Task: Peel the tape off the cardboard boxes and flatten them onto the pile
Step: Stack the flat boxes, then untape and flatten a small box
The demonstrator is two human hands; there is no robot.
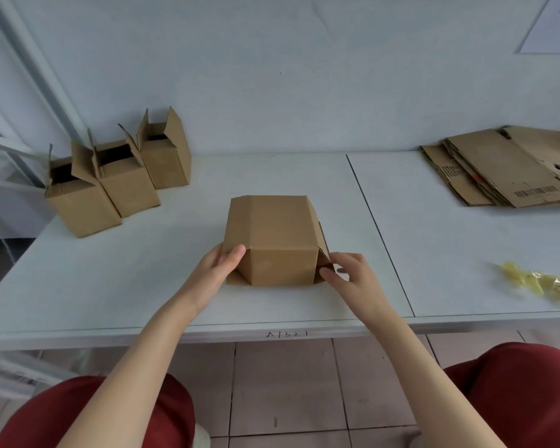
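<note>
1. A closed cardboard box rests on the white table straight ahead of the person, near the front edge, with a flap lying flat on the table under its near left corner.
2. The left hand grips the box at its near left edge. The thumb is laid over the top and the fingers are curled round the side, mostly hidden behind the hand.
3. The right hand pinches the box by the side flap at its near right corner, fingertips pressed together on the cardboard edge.
4. Three open boxes stand in a tight row at the far left of the table, flaps up, touching one another and well apart from the held box.
5. The pile of flattened cardboard lies at the far right against the wall, with barcodes showing on the top sheets.
6. A crumpled wad of yellowish tape lies near the right edge of the table, in front of the pile and apart from it.
7. A dark seam runs across the tabletop between the held box and the pile. The surface between the two is bare.
8. A sheet of paper is on the wall at the upper right.
9. Below the table edge are the person's knees in red and a tiled floor.
</note>
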